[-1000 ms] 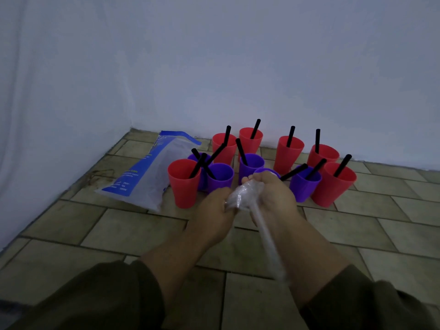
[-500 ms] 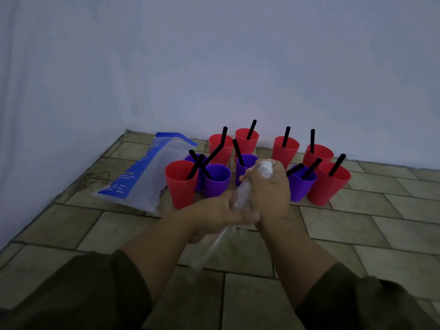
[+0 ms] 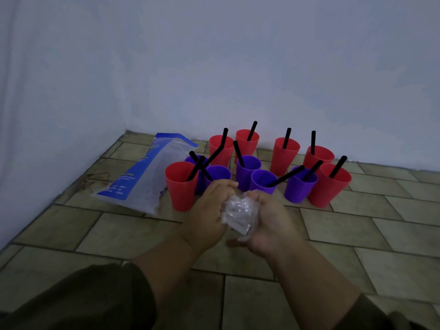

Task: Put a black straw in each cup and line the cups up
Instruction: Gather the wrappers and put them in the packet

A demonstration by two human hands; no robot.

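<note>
- The person's left hand (image 3: 209,210) and right hand (image 3: 271,220) meet low in the middle of the view, above the tiled floor (image 3: 357,225).
- Between them sits a crumpled clear plastic wrapper (image 3: 239,211), bunched into a ball; the right hand cups it from below and the side, while the left hand's fingers curl against its left edge. Both hands are closed around it.
- Dark sleeves (image 3: 95,298) cover the forearms near the bottom edge.
- Just beyond the hands stands a cluster of cups, all upright on the floor near the foot of the wall (image 3: 238,67).
- The back row holds four red cups (image 3: 285,158), and two more red ones stand at the front, one at the left end (image 3: 181,186) and one at the right end (image 3: 329,186).
- Purple cups (image 3: 247,172) fill the space between the red ones; five can be made out, the one at far left mostly hidden.
- A black straw (image 3: 252,131) leans in each cup that shows clearly; several at the left cross one another, so which cup each belongs to cannot be told.
- The cups stand in a loose group of roughly two rows, some touching, not in one straight line.
- A blue and clear plastic bag (image 3: 142,179) lies flat on the floor just left of the cups, its near corner beside the front left red cup.
</note>
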